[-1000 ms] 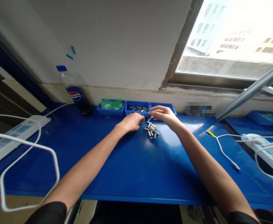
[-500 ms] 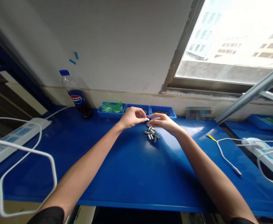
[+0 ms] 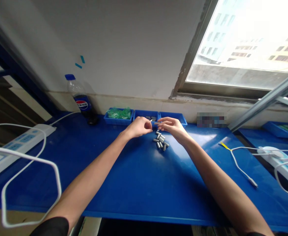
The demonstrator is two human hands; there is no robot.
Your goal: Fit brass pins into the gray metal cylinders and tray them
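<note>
A small metal part is held clear of the bench, just above the loose pile of like parts, apparently so both ends can be worked. The left hand and right hand meet fingertip to fingertip, each pinched narrowly onto it. Blue trays stand just behind.

1. The small pieces look like grey metal, smooth, with a dull shine.
2. The table top is a blue sheet, smooth and glossy, and window light reflects on it.
3. The trays are blue plastic, rather matt.
4. The green film is thin plastic, crinkled and shiny.
5. The bottle is clear plastic with a glossy label.
6. The power strip and the cable are smooth white plastic.
7. The wall has matt paint.
</note>
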